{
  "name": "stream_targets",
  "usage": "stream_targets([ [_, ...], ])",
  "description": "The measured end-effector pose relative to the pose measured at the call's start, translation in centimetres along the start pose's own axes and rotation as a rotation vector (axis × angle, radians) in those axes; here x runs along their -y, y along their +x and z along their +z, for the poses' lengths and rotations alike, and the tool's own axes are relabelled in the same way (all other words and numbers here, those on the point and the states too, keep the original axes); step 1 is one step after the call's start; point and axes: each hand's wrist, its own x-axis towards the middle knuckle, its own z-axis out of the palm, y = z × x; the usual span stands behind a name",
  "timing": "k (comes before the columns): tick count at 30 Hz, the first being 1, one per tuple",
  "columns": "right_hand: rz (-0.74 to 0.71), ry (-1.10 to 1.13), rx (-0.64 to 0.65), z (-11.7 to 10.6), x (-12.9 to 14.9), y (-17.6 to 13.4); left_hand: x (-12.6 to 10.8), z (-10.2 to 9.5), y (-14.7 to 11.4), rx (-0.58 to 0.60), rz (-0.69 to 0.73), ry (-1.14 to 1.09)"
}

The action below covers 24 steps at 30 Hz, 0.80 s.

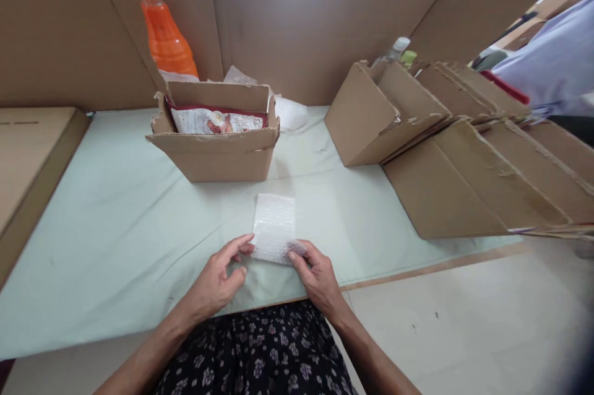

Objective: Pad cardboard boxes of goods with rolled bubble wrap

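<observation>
Bubble wrap (pixel 273 221), 1 small clear piece, lies flat on the pale green cloth (pixel 120 197) of a surface (pixel 366 215). We see the right hand (pixel 319 274) pinching its near right corner between thumb and fingers, while the left hand (pixel 218 280) is loosely spread and grips nothing, its fingertips at the left edge; whether they touch, we cannot tell. The main risk, in our judgement, is slippage: the light piece could skid or twist if the right hand tugs with the left edge unpinned. A hard squeeze could pop bubbles, and a drag could ruck the cloth. Beyond stands an open-topped cardboard box (pixel 227 156) holding a printed packet (pixel 218 121), with a bottle of orange liquid (pixel 169 39) behind. We can read no brand or lettering on these; the packet shows only a food-like picture.
</observation>
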Motion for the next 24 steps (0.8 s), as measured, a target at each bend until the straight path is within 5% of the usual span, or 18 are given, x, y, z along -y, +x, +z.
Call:
stream_targets([
  [3, 0.001, -0.048, -0.072, -0.1, -0.4, 0.3, 0.2, 1.7, 1.4, -0.104, 0.033, 0.150],
  [7, -0.195, -0.274, -0.289, -0.7, -0.5, -0.4, 1.0, 3.6, 2.9, -0.223, 0.065, 0.384],
  [12, -0.425, -0.483, -0.032, -0.5, -0.2, -0.6, 1.1, 3.2, 3.0, -0.266, 0.153, 0.471],
  [15, -0.395, -0.453, 0.010, -0.1, 0.0, 0.1, 0.9, 2.1, 2.0, -0.301, 0.312, 0.436],
  [19, -0.291, -0.255, 0.132, -0.1, 0.2, 0.7, 0.8, 1.3, 0.8, -0.134, 0.409, 0.354],
  [24, -0.285, -0.335, -0.052, -0.5, 0.6, 0.9, 0.8, 1.9, 2.1, -0.190, 0.269, 0.418],
])
